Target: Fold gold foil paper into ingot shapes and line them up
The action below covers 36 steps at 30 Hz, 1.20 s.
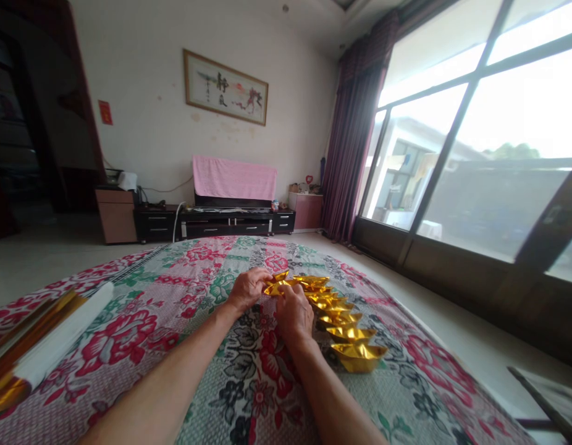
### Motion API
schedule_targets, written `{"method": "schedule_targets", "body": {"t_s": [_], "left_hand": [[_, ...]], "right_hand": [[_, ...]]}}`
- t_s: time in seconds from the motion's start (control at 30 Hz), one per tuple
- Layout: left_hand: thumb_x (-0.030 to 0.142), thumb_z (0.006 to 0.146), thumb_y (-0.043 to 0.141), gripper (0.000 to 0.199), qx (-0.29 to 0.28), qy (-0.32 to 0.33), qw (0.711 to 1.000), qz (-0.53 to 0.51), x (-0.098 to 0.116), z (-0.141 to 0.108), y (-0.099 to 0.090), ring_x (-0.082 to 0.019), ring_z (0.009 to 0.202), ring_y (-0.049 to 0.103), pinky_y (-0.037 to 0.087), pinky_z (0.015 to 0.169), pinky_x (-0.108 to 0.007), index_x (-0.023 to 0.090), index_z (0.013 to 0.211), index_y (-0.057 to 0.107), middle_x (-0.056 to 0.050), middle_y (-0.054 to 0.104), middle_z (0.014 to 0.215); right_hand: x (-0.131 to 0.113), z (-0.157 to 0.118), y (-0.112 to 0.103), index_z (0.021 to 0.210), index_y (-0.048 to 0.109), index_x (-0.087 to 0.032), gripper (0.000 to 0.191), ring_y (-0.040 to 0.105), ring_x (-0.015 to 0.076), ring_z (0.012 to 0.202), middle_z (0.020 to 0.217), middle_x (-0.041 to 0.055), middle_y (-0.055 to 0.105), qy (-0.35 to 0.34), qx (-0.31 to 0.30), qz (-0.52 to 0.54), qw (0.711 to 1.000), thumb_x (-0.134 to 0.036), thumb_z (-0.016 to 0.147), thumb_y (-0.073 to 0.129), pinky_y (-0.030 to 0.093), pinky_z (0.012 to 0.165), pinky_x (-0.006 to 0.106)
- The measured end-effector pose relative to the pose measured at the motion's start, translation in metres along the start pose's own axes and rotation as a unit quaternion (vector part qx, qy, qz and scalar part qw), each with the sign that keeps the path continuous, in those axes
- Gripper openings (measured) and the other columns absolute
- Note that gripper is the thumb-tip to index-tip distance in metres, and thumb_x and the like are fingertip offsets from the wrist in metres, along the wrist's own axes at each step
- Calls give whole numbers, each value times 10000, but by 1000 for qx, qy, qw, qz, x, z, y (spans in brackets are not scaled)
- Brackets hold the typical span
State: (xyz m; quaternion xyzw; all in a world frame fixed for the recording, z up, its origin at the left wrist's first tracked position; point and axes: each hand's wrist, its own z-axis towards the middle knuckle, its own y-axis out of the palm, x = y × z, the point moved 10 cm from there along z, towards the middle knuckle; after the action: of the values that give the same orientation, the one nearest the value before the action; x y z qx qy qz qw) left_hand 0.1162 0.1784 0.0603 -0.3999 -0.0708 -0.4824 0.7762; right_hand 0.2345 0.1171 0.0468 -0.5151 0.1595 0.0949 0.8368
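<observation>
A folded gold paper ingot, boat-shaped and shiny, is between my two hands at the far end of a row. My left hand pinches its left side with thumb and fingers. My right hand is closed at its right side, and its fingertips are partly hidden behind the back of the hand. Just right of my right hand runs a row of several similar gold paper ingots, close together and leading toward me. The nearest finished ingot stands upright on the cloth.
A flowered tablecloth covers the round table. At the left lie a stack of gold paper sheets and a white bundle. Beyond the table stand a low black cabinet and a pink cloth over a screen.
</observation>
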Motion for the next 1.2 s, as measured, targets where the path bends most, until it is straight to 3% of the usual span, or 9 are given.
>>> {"method": "schedule_targets", "body": {"t_s": [0.47, 0.67, 0.8, 1.03, 1.2], "left_hand": [[30, 697, 410, 308, -5, 7, 1000, 15, 9, -1, -3, -103, 801, 597, 488, 735, -202, 182, 792, 660, -12, 639, 866], [134, 743, 472, 193, 24, 11, 998, 65, 19, -4, -18, -110, 689, 564, 465, 672, -219, 174, 818, 645, -17, 608, 757], [186, 711, 536, 129, -20, 45, 997, 58, 33, -8, -16, -104, 643, 532, 450, 621, -214, 170, 804, 624, -11, 569, 745], [332, 736, 561, 204, -79, 93, 989, 83, 50, -17, -9, -122, 706, 537, 456, 694, -243, 189, 876, 602, -23, 563, 815], [298, 744, 550, 221, -77, 81, 989, 96, 45, -18, -7, -117, 702, 545, 462, 682, -230, 192, 933, 593, -20, 567, 817]], "right_hand": [[5, 2, 0, 904, 607, -281, 226, 541, 129, 663, 872, 8, 548, 4, 24, 21, 999, -291, 844, 389, 280, 531, 239], [8, 1, -4, 862, 586, -228, 177, 532, 131, 669, 864, 19, 553, 23, 42, 49, 998, -247, 815, 417, 279, 543, 243], [11, 0, -4, 821, 578, -202, 148, 526, 131, 684, 846, 26, 552, 34, 50, 65, 996, -204, 784, 435, 286, 562, 239], [13, 2, -2, 803, 581, -206, 163, 513, 125, 677, 830, 25, 542, 26, 51, 98, 994, -227, 812, 419, 284, 563, 232], [11, 1, -8, 778, 577, -196, 188, 511, 131, 685, 811, 33, 542, 23, 57, 114, 992, -219, 823, 396, 301, 575, 233]]}}
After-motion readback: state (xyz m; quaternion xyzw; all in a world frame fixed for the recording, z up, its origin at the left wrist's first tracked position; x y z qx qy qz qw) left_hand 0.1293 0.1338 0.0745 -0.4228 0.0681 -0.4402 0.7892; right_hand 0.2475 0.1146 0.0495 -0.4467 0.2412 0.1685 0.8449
